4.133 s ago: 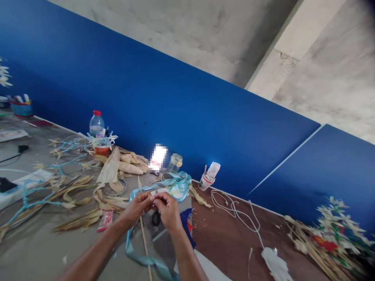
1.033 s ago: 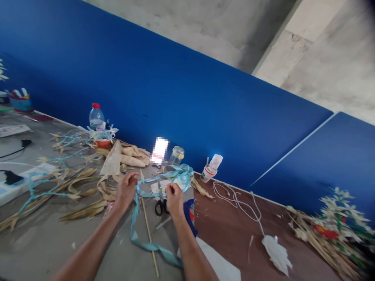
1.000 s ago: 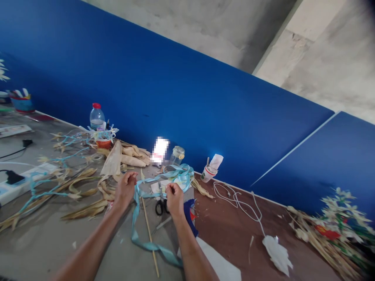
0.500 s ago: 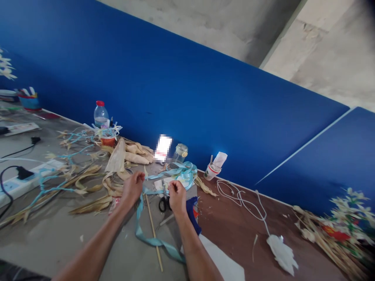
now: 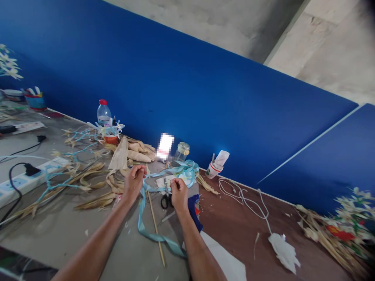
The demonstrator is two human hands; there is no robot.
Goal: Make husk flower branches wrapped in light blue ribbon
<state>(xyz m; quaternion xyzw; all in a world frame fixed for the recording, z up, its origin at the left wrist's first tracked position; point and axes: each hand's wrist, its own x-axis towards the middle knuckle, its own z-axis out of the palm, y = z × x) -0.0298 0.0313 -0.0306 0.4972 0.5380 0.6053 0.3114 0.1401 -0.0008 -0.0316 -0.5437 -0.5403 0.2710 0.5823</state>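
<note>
My left hand (image 5: 134, 182) is closed in a pinch above the grey table, at the upper end of a thin wooden stick (image 5: 156, 230). What lies between its fingertips is hidden. A light blue ribbon (image 5: 141, 218) bunches beside this hand and trails down across the stick. One strand runs from the bunch toward my right hand (image 5: 179, 193), whose thumb and fingers are pinched together on it. Another strand leads back to a loose heap of ribbon (image 5: 187, 168). Black-handled scissors (image 5: 165, 201) lie just left of my right hand, partly covered.
Dried husks (image 5: 118, 156) and a white power strip (image 5: 14, 183) lie to the left. Behind stand a bottle (image 5: 104, 115), a glass jar (image 5: 182, 151) and a paper cup (image 5: 214, 170). A white cable (image 5: 246, 203) curls on the brown surface. A blue partition (image 5: 205, 89) closes the back.
The view has shifted slightly, so the scene sits a little farther right. Both hands keep nearly the same pinched pose; the ribbon still hangs across the stick.
</note>
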